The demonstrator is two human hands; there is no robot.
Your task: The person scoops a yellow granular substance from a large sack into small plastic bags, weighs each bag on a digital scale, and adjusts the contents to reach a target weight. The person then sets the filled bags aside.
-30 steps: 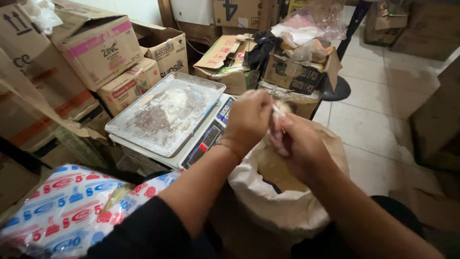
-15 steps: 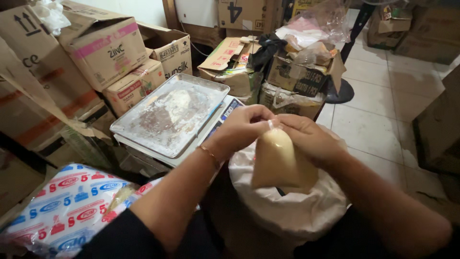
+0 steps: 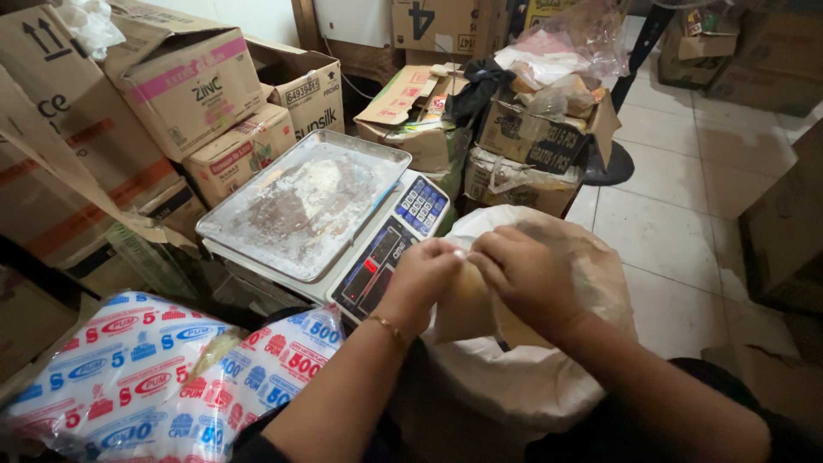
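Note:
Both my hands meet at the top of a small clear plastic bag (image 3: 467, 309) filled with pale powder. My left hand (image 3: 424, 279), with a thin bracelet on its wrist, pinches the bag's neck from the left. My right hand (image 3: 527, 279) grips the same neck from the right. The little bag hangs over a large white open sack (image 3: 549, 377) that stands between my knees. Left of my hands stands a digital scale (image 3: 390, 249) with a flour-dusted metal tray (image 3: 300, 201).
A printed red, white and blue plastic pack (image 3: 146, 377) lies at the lower left. Stacked cardboard boxes (image 3: 189, 86) line the left and back. More boxes stuffed with plastic bags (image 3: 540, 120) stand behind the sack. White floor tiles (image 3: 686, 206) lie to the right.
My hands have come down with the small filled bag, from in front of the scale to just over the sack's mouth, and stay closed on its neck.

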